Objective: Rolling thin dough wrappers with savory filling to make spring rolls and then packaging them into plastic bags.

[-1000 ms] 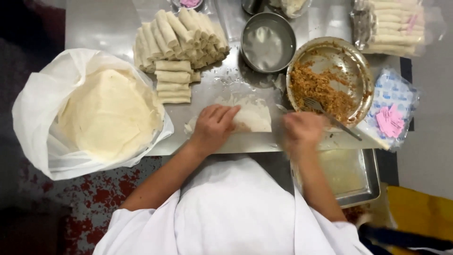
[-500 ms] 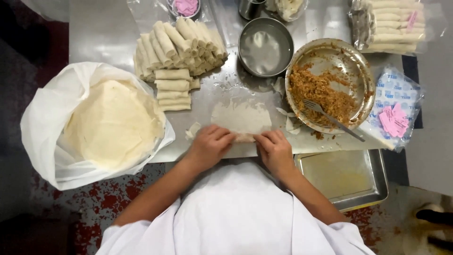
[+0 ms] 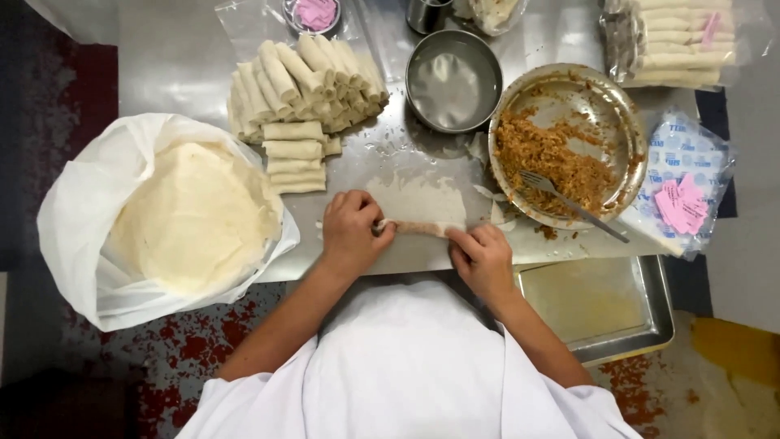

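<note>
Wrapper sheet (image 3: 422, 203), thin and pale, lies flat on the steel counter (image 3: 175, 57) at the middle of its near edge, its near margin already folded over a line of filling into a slim roll (image 3: 418, 228). The left hand (image 3: 351, 232) pinches the roll's left end, fingers curled over it; the right hand (image 3: 485, 258) grips the right end the same way. This sheet looks very light, limp and easy to tear, likely a little tacky, so it should be held at the two ends with fingertips, pressing gently and evenly so the filling does not burst through. Toward the far edge lies a stack of finished rolls (image 3: 305, 85); at the left edge a white bag of round wrappers (image 3: 191, 215); toward the right edge a metal bowl of browned filling (image 3: 569, 146) with a fork (image 3: 573, 203).
</note>
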